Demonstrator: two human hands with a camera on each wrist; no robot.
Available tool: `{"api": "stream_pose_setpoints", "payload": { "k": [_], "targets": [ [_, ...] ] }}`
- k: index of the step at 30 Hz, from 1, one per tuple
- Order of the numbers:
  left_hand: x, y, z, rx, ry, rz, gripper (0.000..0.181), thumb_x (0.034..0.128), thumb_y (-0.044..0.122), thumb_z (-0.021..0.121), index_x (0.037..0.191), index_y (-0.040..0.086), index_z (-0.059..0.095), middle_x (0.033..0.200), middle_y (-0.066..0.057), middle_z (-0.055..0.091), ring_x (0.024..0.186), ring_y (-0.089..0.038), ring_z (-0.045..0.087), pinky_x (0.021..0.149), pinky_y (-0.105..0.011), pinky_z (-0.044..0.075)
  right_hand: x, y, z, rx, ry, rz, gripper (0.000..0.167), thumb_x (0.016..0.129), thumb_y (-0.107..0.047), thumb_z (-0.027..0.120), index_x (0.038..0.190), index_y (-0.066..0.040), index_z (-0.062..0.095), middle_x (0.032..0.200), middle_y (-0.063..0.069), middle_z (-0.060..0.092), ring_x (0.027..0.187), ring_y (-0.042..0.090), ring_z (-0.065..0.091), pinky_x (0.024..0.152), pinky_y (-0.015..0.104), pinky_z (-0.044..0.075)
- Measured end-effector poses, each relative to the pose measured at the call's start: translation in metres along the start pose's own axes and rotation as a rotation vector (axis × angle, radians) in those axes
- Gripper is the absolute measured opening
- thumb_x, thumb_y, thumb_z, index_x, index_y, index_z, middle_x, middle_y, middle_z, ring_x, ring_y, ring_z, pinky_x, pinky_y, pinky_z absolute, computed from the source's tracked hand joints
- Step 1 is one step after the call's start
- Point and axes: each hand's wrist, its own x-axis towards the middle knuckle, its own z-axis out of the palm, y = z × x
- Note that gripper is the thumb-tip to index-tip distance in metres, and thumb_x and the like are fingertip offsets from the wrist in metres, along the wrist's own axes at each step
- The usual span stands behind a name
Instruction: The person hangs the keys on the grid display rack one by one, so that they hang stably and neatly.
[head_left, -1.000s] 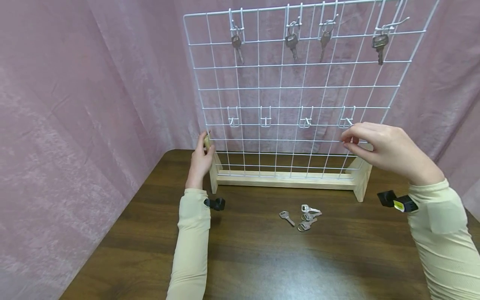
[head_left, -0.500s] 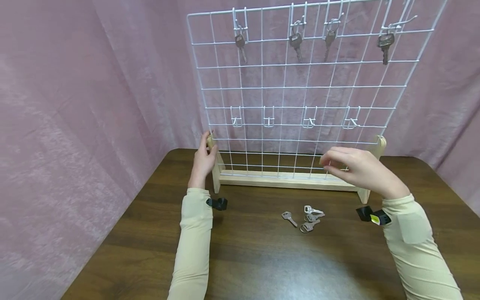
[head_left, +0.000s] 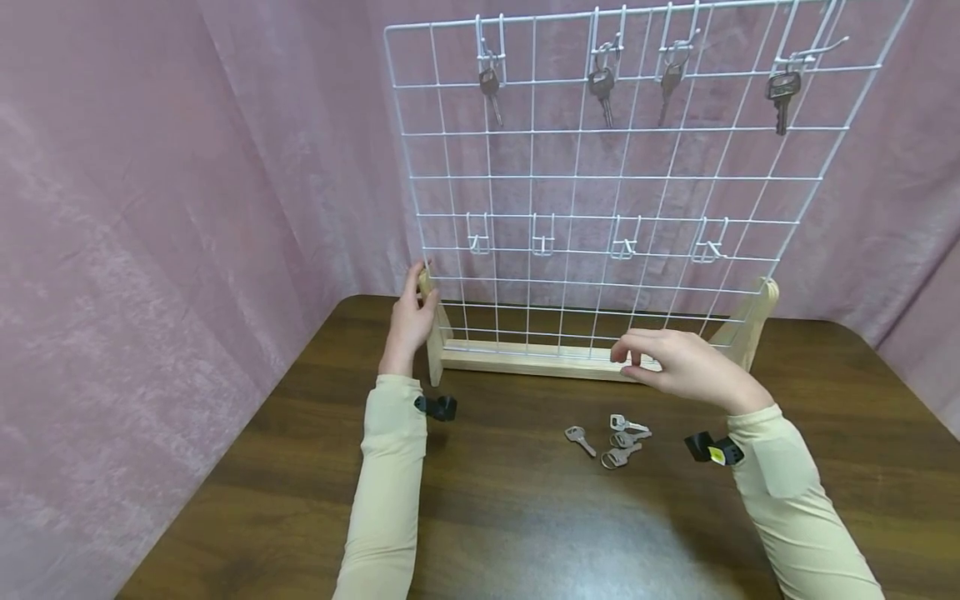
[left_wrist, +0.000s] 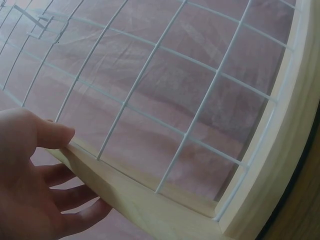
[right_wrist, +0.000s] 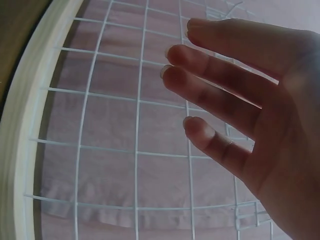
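Observation:
At the left end of a white wire grid [head_left: 510, 177], my left hand [head_left: 410, 321] grips the wooden side post of its stand. The left wrist view shows the thumb on one side of the pale post [left_wrist: 107, 182] and the fingers round the other. My right hand [head_left: 678, 367] hovers in front of the stand's wooden crossbar [head_left: 525, 359], fingers loosely bent and holding nothing. In front of the stand, a single key [head_left: 580, 439] lies left of a small group of silver keys [head_left: 621, 456], some with rings. Behind the right hand [right_wrist: 225, 110], the right wrist view shows the grid.
Several keys hang from the upper hooks, among them a left key [head_left: 490, 82] and a right key [head_left: 783, 86]. Lower down are bare hooks, such as the rightmost hook [head_left: 707, 251]. A pink curtain [head_left: 247, 167] hangs behind the brown table [head_left: 495, 517].
My right hand has come down and left from beside the lower right hook to in front of the crossbar, nearer the loose keys. My left hand stays on the post.

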Motion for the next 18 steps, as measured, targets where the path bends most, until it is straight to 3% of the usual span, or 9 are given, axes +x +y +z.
{"api": "stream_pose_setpoints", "payload": {
  "k": [5,13,18],
  "targets": [
    [0.0,0.001,0.001,0.006,0.004,-0.005,0.053,0.1024,0.025,0.045,0.151,0.035,0.025,0.141,-0.029,0.048,0.116,-0.043,0.058,0.088,-0.054,0.053,0.001,0.003,0.008,0.032,-0.075,0.031,0.018,0.084,-0.01,0.07,0.098,-0.02,0.065,0.09,-0.012,0.066,0.076,0.005,0.06,0.065,0.026,0.047],
    [0.0,-0.002,0.001,0.027,0.021,0.011,0.052,0.1027,0.026,0.044,0.151,0.031,0.026,0.142,-0.026,0.048,0.116,-0.041,0.059,0.087,-0.053,0.051,0.005,0.004,0.023,0.125,-0.227,-0.011,0.018,0.087,-0.01,0.069,0.103,-0.018,0.064,0.098,-0.007,0.067,0.085,0.007,0.063,0.075,0.029,0.053],
    [0.0,0.0,0.003,0.033,0.028,0.018,0.051,0.1026,0.026,0.045,0.15,0.031,0.027,0.137,-0.027,0.052,0.111,-0.041,0.061,0.082,-0.051,0.052,0.004,0.008,0.036,0.168,-0.309,-0.029,0.022,0.085,-0.011,0.07,0.106,-0.012,0.063,0.1,-0.001,0.065,0.089,0.016,0.064,0.079,0.032,0.054]
  ]
}}
